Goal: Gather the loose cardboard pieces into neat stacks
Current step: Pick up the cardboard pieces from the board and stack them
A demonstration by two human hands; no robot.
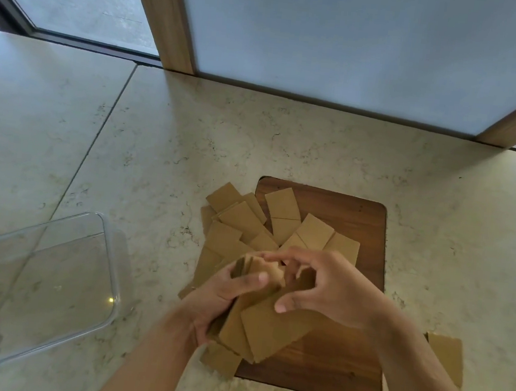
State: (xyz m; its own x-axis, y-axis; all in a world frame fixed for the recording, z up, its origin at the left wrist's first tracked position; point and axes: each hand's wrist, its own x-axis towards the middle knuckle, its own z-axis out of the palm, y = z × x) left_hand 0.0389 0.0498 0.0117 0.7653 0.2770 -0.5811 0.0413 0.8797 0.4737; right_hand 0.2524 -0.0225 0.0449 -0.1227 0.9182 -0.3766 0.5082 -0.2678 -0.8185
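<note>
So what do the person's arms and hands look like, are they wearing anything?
Both arms are bare as far as the picture shows: no sleeves reach the forearms. The left hand and the right hand wear no gloves, and no rings, watch or bracelet show on the fingers or wrists. The fingernails look short and plain, with no polish that can be seen.

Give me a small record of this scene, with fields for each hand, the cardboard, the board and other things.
left hand: left hand grips a bundle of cardboard pieces from its left side
right hand: right hand has fingers curled on the bundle's top
loose pieces: pile overlapping, partly on the board, partly on the counter; one piece apart at right
board: wooden board flat on the counter
other: clear tray at left, nothing seen inside
</note>
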